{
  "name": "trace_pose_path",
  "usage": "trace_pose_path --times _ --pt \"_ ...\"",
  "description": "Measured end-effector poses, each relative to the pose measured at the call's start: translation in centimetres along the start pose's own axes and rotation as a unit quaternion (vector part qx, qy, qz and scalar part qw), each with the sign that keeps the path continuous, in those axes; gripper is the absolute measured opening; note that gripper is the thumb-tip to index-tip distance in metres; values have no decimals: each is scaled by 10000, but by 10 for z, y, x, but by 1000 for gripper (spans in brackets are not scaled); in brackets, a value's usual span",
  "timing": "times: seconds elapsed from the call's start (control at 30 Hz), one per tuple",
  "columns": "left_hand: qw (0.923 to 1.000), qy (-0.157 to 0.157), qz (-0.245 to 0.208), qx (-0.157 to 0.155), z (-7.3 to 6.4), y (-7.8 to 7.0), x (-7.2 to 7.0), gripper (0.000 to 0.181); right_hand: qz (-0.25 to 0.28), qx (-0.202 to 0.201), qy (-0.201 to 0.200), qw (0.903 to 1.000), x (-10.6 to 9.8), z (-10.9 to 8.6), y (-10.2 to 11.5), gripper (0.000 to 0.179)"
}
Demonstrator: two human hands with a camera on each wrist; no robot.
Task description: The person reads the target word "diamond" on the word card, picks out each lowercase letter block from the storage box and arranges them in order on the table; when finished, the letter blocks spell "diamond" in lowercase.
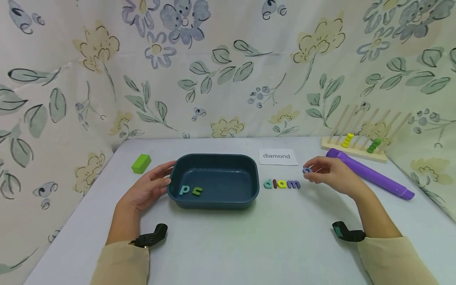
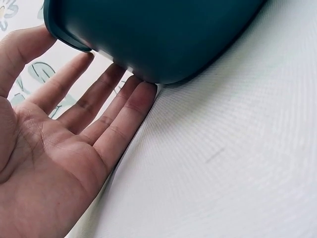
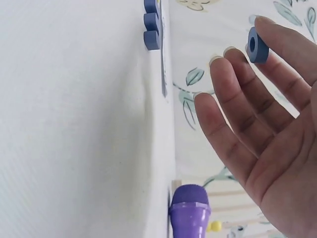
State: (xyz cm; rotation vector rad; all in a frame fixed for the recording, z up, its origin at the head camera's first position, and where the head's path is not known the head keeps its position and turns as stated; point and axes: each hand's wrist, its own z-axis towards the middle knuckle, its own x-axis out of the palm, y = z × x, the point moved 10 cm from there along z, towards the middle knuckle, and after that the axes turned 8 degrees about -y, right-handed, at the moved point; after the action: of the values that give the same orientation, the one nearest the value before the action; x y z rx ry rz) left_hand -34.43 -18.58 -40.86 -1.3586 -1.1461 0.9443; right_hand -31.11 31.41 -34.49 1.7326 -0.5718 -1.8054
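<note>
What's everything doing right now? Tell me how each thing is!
Left hand: touching the tray's left end
Right hand: pinching the letter o
Letter o: held up off the table
Tray: upright, two letters inside
Row of four letters: lying below the card
Card: flat, "diamond" showing
Green block: resting on the table
Purple stick: lying down
Peg rack: upright, some beads on

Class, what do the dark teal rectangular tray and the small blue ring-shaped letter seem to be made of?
Dark teal tray: probably smooth, satin plastic, judging by soft sheen on its curved walls. Blue ring-shaped letter: perhaps matte painted wood or foam; its thick side shows little shine.
</note>
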Motion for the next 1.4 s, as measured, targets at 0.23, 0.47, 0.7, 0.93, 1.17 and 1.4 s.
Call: trace_pose_path --times 0.23,0.47,0.7,0.93,1.17,1.4 --pt "10000 14 -4 8 -1 1 -1 63 37 32 170 9998 7 0 -8 43" --pt "10000 41 22 31 1 0 -1 64 70 233 453 9987 14 0 -16 45" --pt "9999 25 143 33 2 1 -1 64 7 349 750 9966 23 1 -27 41" --pt "9999 38 136 23 2 1 -2 65 6 546 938 9941 24 3 -39 41" --pt "9999 15 152 24 3 2 -5 64 -210 405 1152 9923 29 9 -38 38" --pt "9999 66 120 25 3 3 -2 64 -325 325 1364 9896 35 13 -32 36"
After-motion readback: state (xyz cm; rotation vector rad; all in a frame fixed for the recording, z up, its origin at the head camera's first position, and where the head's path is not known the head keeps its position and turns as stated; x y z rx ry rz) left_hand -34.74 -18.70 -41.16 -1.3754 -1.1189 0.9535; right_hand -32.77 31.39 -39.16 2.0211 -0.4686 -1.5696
